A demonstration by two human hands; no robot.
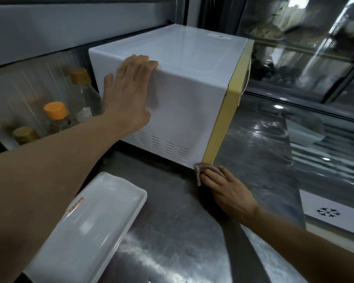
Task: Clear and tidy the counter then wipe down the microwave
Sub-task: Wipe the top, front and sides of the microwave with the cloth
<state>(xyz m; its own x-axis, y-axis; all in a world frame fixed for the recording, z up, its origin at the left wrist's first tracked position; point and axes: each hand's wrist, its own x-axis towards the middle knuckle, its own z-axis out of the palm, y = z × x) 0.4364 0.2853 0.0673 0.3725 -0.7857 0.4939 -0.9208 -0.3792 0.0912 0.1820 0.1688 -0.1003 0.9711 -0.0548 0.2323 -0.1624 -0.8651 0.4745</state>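
We see the microwave (184, 94) standing on the steel bench (182, 231), its white side panel turned toward us and its yellow front (227, 111) facing right. Our left hand (129, 92) lies flat against that white side, palm on the panel, with straight fingers (145, 62) reaching up over the top edge; it grasps nothing. Our right hand (227, 190) is low at the near bottom corner of the microwave, where the white side meets the yellow front, and its curled fingers (211, 176) pinch a small greyish-pink cloth (202, 169) that touches that corner and the bench just beneath it. A row of vent slots (159, 145) runs along the lower part of the side panel, between the two hands. In the near left foreground a white plastic box with a lid (90, 227) rests on the bench, apart from the microwave. To the left of the microwave, by the ribbed wall, stand several bottles: a clear one with a tan cap (80, 75), one with an orange cap (56, 110) and a lower one with a gold cap (26, 134). To the right, glass panels (307, 54) show blurred reflections.
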